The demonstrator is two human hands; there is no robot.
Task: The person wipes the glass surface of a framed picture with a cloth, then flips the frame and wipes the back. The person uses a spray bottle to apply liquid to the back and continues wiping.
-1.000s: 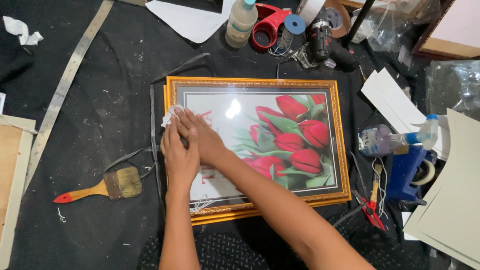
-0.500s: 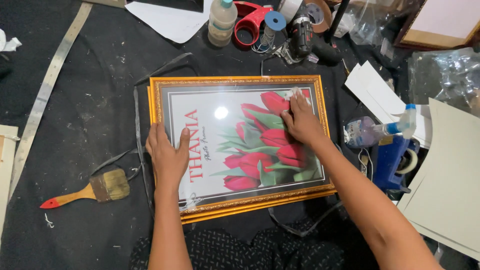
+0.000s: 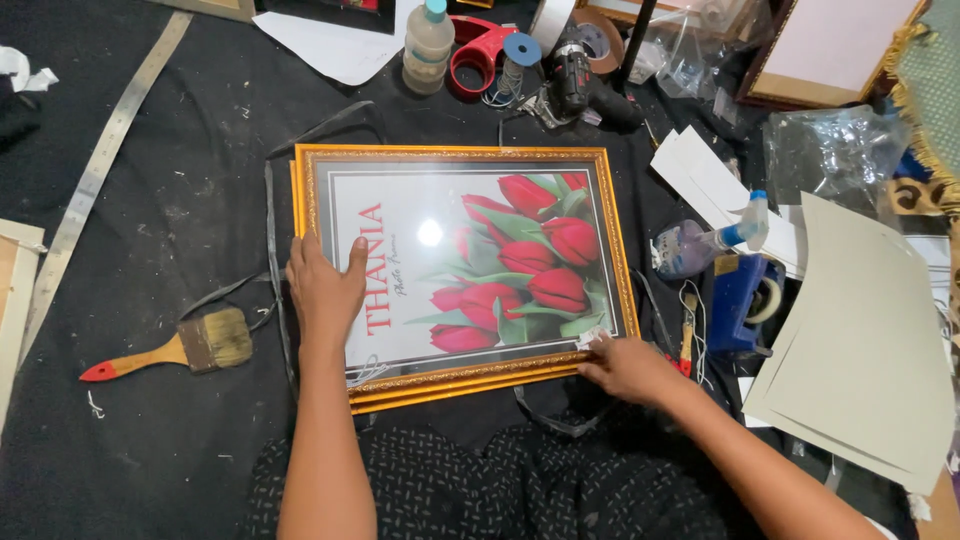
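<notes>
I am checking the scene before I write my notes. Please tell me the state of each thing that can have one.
Picture frame: lying flat, glass side up.
Left hand: open, pressed flat on the frame's left side.
Right hand: at the frame's lower right corner, fingers on a small white piece.
Paintbrush: lying untouched.
Capped bottle: upright.

Left hand [image 3: 325, 290] lies flat, fingers spread; right hand [image 3: 628, 368] reaches low, fingers curled, pinching.
</notes>
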